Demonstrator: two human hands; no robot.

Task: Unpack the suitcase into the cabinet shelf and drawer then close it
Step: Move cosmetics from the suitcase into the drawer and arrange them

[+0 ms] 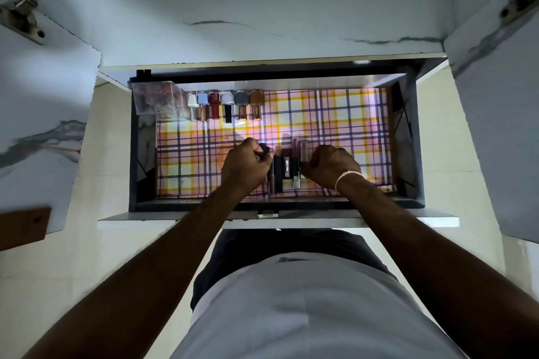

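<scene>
An open dark grey drawer [132, 154] lined with pink, yellow and purple checked paper lies below me. A bunch of lipstick and lip-gloss tubes [287, 167] stands near its front middle. My left hand [246, 167] curls round the tubes on the bunch's left side, a dark cap showing at its fingertips. My right hand [332, 167], with a pale band on the wrist, grips the tubes on the right side. Along the back wall stands a row of nail polish bottles [227, 105] beside a clear plastic box [156, 99]. The suitcase is out of view.
The cabinet's white marbled shelf [262, 9] spreads above the drawer. Open marbled doors [43, 96] flank both sides, with metal hinges [20, 3] at the top corners. The drawer's right half shows bare liner. A brown wooden piece [23, 227] sticks in at the left.
</scene>
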